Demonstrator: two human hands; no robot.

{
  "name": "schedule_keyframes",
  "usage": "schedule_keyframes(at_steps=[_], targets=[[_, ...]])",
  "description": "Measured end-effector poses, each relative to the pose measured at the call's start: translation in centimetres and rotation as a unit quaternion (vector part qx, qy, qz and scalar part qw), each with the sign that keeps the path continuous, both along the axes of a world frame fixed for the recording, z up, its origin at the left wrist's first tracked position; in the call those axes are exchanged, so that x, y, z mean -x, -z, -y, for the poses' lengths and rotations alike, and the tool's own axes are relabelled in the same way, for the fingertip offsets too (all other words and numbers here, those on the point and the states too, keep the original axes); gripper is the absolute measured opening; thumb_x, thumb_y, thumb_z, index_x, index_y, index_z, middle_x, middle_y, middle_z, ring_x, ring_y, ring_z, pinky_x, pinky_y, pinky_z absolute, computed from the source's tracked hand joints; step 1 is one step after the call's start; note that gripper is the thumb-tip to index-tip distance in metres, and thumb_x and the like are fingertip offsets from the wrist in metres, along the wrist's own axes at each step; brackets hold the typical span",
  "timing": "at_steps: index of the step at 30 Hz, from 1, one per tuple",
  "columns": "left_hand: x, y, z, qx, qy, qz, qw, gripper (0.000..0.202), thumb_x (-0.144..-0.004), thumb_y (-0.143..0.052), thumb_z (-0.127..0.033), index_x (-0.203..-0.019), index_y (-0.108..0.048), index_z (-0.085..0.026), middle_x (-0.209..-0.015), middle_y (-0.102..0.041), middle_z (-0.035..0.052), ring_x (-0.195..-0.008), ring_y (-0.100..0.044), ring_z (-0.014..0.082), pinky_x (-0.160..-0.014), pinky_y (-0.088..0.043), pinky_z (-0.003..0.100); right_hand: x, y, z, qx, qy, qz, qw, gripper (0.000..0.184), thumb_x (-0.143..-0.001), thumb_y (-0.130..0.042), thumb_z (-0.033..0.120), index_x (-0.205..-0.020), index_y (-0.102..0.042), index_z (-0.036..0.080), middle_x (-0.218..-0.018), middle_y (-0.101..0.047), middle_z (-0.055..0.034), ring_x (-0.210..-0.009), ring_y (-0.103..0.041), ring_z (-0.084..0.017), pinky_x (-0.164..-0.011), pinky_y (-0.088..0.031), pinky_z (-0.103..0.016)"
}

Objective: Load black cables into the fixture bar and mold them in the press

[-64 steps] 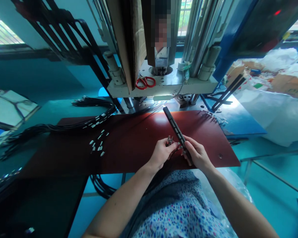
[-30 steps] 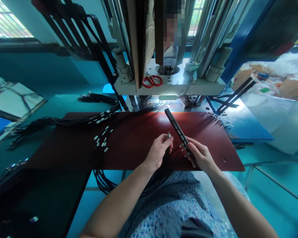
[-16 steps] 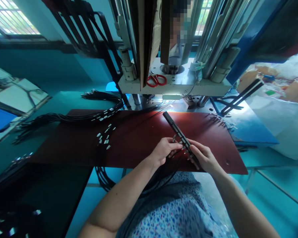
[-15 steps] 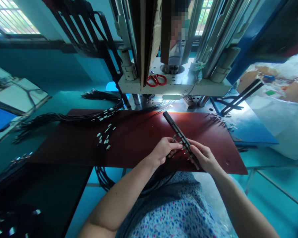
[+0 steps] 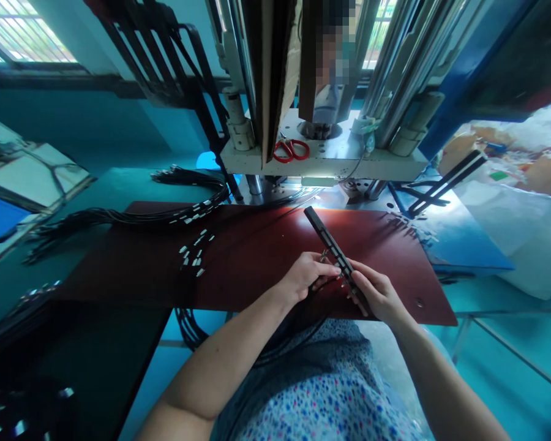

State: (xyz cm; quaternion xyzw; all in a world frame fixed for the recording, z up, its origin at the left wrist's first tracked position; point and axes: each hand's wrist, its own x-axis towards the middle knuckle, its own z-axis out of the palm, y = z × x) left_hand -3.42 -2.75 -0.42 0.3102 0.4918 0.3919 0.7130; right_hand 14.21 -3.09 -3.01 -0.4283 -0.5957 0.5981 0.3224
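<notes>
My right hand [image 5: 375, 289] is closed around the lower part of a dark slotted bar [image 5: 322, 231], which is tilted up and to the left over the board. Small light metal pieces sit in a row along the bar. My left hand [image 5: 307, 275] pinches a cable end with a small metal connector against the bar's left side; the fingertips partly hide it. Black cables [image 5: 303, 340] run from there down across the lap. Left of the hands, several loose silver-white connectors [image 5: 195, 252] lie on the reddish-brown board [image 5: 257, 257].
A press [image 5: 321, 156] with upright posts stands behind the board, with red-handled scissors [image 5: 291, 150] on its plate. A bundle of black cables [image 5: 133, 217] lies at the left. Dark bars [image 5: 447, 184] rest on the blue table at right. Part of another person shows behind the press.
Both hands and the bar sit almost where they were, with only a very slight shift in view. The grip looks the same.
</notes>
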Motion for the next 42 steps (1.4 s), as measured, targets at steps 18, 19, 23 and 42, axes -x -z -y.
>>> schedule_keyframes(at_steps=[18,19,23,42], targets=[[2.4,1.0,1.5,0.003,-0.068,0.158,0.985,0.022,-0.059,-0.074,-0.019,-0.077,-0.065,-0.009,-0.070,-0.061,0.0035,-0.060,-0.054,0.0096,-0.057,-0.041,0.023,0.4,0.2,0.4,0.003,0.056,-0.009,0.998,0.061,-0.083,-0.053,0.053,-0.128,-0.050,0.011,-0.048,-0.053,0.0035,-0.030,-0.040,-0.008,-0.025,-0.032,-0.017],[2.6,1.0,1.6,0.006,-0.101,0.156,0.983,0.022,-0.058,-0.074,-0.018,-0.076,-0.064,-0.010,-0.069,-0.061,0.0034,-0.060,-0.054,0.0097,-0.058,-0.041,0.023,0.5,0.1,0.4,0.006,0.055,-0.009,0.998,0.061,-0.083,-0.053,0.053,-0.129,-0.050,0.012,-0.048,-0.053,0.0038,-0.030,-0.040,-0.008,-0.025,-0.032,-0.017],[2.4,0.9,2.1,-0.055,-0.138,0.122,0.981,0.022,-0.060,-0.075,-0.024,-0.071,-0.061,-0.011,-0.062,-0.055,-0.0010,-0.053,-0.046,0.0054,-0.048,-0.033,0.018,0.6,-0.1,0.5,0.007,0.048,-0.001,0.999,0.059,-0.083,-0.054,0.052,-0.128,-0.051,0.013,-0.050,-0.053,0.0034,-0.031,-0.040,-0.008,-0.027,-0.032,-0.018],[4.3,-0.4,1.7,0.011,-0.097,0.196,0.976,0.026,-0.049,-0.078,-0.017,-0.068,-0.062,-0.009,-0.062,-0.059,0.0023,-0.049,-0.045,0.0048,-0.044,-0.030,0.018,0.2,-0.1,0.3,0.024,0.037,-0.006,0.999,0.057,-0.084,-0.053,0.051,-0.128,-0.052,0.014,-0.050,-0.055,0.0024,-0.031,-0.041,-0.008,-0.027,-0.031,-0.018]])
